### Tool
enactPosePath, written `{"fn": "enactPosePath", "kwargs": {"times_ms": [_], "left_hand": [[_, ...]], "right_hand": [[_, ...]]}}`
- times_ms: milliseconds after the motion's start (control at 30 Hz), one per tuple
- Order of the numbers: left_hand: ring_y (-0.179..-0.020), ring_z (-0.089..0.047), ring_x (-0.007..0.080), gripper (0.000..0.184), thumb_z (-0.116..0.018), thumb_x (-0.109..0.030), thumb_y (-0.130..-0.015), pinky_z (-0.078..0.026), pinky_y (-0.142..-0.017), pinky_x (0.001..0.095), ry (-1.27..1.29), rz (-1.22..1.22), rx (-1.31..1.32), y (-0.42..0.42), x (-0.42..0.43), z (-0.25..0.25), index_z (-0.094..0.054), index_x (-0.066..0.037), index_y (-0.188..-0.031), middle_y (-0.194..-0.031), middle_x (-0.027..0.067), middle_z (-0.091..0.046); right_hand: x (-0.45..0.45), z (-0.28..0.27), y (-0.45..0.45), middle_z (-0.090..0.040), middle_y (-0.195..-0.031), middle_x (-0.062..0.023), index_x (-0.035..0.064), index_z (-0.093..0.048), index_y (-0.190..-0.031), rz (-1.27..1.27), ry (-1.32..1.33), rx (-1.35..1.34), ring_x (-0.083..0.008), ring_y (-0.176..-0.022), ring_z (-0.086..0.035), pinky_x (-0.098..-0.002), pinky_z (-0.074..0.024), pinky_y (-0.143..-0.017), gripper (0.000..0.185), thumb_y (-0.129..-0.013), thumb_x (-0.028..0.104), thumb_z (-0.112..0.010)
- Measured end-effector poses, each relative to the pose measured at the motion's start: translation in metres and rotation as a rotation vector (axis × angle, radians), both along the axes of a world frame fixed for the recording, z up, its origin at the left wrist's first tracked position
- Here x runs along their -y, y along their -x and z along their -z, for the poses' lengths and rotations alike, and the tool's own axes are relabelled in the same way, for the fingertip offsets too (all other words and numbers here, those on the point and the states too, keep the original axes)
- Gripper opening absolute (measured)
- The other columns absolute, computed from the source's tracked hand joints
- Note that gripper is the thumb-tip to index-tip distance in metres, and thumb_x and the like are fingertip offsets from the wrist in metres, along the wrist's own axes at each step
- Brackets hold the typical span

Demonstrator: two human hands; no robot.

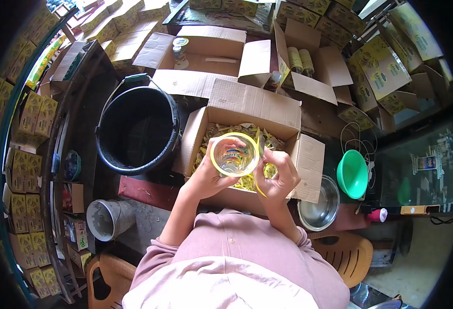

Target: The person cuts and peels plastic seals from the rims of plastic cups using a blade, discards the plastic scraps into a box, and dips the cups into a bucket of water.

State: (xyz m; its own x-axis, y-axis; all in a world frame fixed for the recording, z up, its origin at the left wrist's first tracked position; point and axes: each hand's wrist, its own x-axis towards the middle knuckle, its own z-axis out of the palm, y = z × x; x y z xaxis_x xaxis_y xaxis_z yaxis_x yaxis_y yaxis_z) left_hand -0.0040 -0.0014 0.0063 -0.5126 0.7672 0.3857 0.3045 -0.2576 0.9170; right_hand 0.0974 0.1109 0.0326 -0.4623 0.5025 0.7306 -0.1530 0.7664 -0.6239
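A clear cup with a yellow rim (235,154) is tilted so its open top faces me. My left hand (209,172) wraps round the cup's left side. At its right side my right hand (278,176) is closed, with a thin blade (260,140) standing up from the fingers against the rim. A narrow yellow strip (259,190) hangs by the right hand. Below both hands is an open cardboard box (193,139) with many yellow strips (247,182) inside.
A black bucket (105,131) stands left of the box. To the right are a clear basin (334,198) and a green bowl (352,174). Open cartons (185,82) stand behind. A grey bucket (100,221) and orange chairs (358,257) are low down.
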Motion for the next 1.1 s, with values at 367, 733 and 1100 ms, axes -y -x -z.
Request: {"fn": "enactPosePath", "kwargs": {"times_ms": [367,733,1100], "left_hand": [[-0.107,-0.046,0.0207,0.064,-0.066,-0.003,-0.065,-0.039,-0.092,0.0318,-0.007,0.019,0.11,0.002,-0.003,0.009,-0.032,-0.003,-0.119,-0.111,0.01,-0.043],[-0.107,-0.045,0.0203,0.064,-0.067,-0.002,-0.064,-0.037,-0.093,0.0316,0.035,-0.003,0.057,0.004,-0.001,0.009,-0.033,-0.003,-0.118,-0.111,0.0098,-0.043],[-0.105,-0.046,0.019,0.064,-0.068,-0.003,-0.063,-0.04,-0.091,0.0309,0.027,0.07,0.07,0.005,-0.004,0.007,-0.035,-0.003,-0.118,-0.108,0.0095,-0.043]], "right_hand": [[0.001,0.005,-0.001,-0.058,-0.068,-0.0084,0.0001,-0.06,-0.082,-0.003,0.059,0.01,-0.0162,-0.057,-0.057,-0.0257,-0.0455,-0.053,0.02,-0.064,-0.007,-0.064],[0.003,0.008,-0.002,-0.058,-0.068,-0.009,-0.0003,-0.06,-0.082,0.007,0.068,0.052,-0.0167,-0.058,-0.058,-0.0259,-0.0466,-0.055,0.019,-0.065,-0.007,-0.063],[-0.002,0.015,-0.004,-0.058,-0.068,-0.008,0.0001,-0.061,-0.084,0.001,0.133,0.048,-0.0153,-0.058,-0.058,-0.025,-0.046,-0.055,0.021,-0.065,-0.008,-0.062]]}}
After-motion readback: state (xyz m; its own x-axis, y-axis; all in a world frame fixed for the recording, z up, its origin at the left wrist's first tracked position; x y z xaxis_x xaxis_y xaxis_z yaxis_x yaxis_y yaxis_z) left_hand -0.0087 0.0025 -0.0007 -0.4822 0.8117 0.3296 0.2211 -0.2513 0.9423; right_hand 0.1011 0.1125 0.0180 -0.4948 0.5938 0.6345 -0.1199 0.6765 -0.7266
